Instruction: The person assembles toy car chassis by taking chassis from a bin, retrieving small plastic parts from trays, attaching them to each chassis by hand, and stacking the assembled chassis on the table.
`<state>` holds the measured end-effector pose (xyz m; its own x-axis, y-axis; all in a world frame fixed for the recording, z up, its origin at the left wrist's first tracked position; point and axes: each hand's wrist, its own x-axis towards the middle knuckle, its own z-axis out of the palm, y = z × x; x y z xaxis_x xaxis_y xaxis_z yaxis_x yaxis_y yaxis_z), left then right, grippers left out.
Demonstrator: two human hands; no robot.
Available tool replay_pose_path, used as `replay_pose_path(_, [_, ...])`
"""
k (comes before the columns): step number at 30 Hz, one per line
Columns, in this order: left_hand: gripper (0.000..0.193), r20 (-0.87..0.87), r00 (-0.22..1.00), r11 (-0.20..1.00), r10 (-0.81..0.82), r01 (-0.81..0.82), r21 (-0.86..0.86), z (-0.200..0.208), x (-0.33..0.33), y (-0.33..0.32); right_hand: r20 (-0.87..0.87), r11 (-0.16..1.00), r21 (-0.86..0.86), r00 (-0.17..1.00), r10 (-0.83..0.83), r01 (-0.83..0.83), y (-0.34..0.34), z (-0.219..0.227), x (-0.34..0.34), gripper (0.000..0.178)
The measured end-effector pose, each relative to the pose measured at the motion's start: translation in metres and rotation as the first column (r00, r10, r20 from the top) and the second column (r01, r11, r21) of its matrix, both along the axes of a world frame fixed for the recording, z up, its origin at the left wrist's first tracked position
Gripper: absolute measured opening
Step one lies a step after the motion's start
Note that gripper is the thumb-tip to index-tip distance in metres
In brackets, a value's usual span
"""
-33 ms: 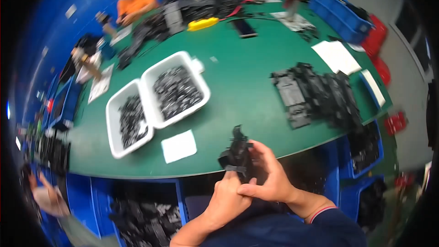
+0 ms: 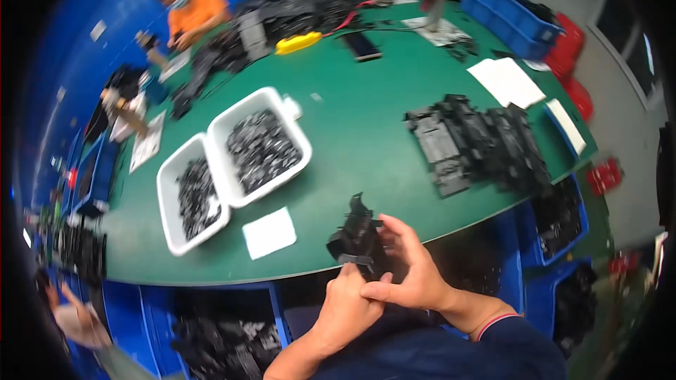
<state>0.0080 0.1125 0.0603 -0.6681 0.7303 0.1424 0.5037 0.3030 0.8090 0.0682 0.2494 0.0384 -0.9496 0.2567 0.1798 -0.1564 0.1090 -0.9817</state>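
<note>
The left hand (image 2: 350,309) and right hand (image 2: 417,278) were together, clamped on a black moulded part (image 2: 357,239), the left at its lower end, the right along its right side. The part was held to the right of the open white box (image 2: 301,139), on its near side. The box, on the green tabletop (image 2: 355,127), contained small black pieces (image 2: 259,146) in both halves. A white sheet (image 2: 270,233) lay just before it; stacked black parts (image 2: 479,142) lay well to its right.
</note>
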Motion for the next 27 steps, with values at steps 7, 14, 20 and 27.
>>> replay_pose_path(7, [0.048, 0.202, 0.968, 0.988, -0.149, 0.137, 0.076, 0.003, -0.011, 0.036, 0.05, 0.986, 0.077, 0.987, -0.155, 0.151, 0.03, 0.012, 0.01, 0.09])
replay_pose_path(14, [0.055, 0.234, 0.95, 0.974, -0.208, 0.179, 0.141, 0.003, -0.032, 0.051, 0.114, 0.983, 0.031, 0.977, -0.183, 0.18, 0.042, 0.01, -0.009, 0.08])
replay_pose_path(20, [0.05, 0.462, 0.846, 0.95, -0.267, 0.15, 0.274, -0.019, -0.059, 0.075, 0.081, 0.938, 0.224, 0.954, -0.287, 0.263, 0.055, 0.001, -0.032, 0.082])
replay_pose_path(27, [0.053, 0.615, 0.785, 0.972, -0.076, -0.081, 0.223, -0.053, -0.089, 0.115, -0.006, 0.728, 0.544, 0.87, -0.493, 0.416, 0.077, 0.0, -0.05, 0.073])
